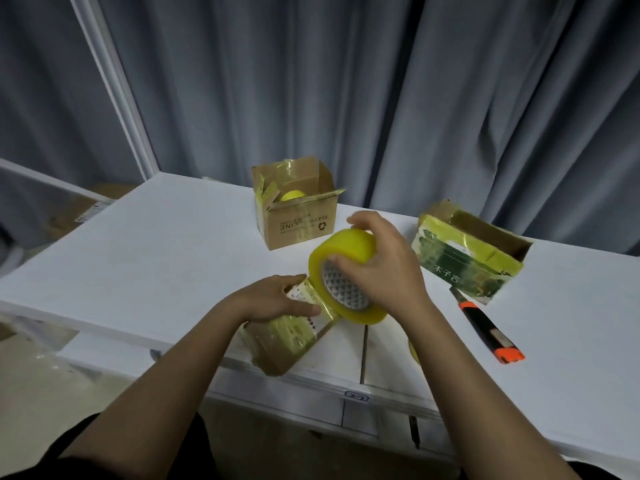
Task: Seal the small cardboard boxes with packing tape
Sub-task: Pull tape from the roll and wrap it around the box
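Observation:
A small cardboard box (287, 337) wrapped in yellowish tape lies at the table's near edge. My left hand (273, 299) holds it down from the top, the thumb pressing a strip of tape against it. My right hand (384, 268) grips a roll of yellow packing tape (341, 268) just right of the box, thumb at the core, fingers over the rim. A short stretch of tape runs from the roll to the box.
An open cardboard box (298, 216) with a yellow roll inside stands further back on the white table (156, 258). A green-printed open box (467, 251) lies at the right. An orange and black utility knife (488, 329) lies in front of it. Grey curtains hang behind.

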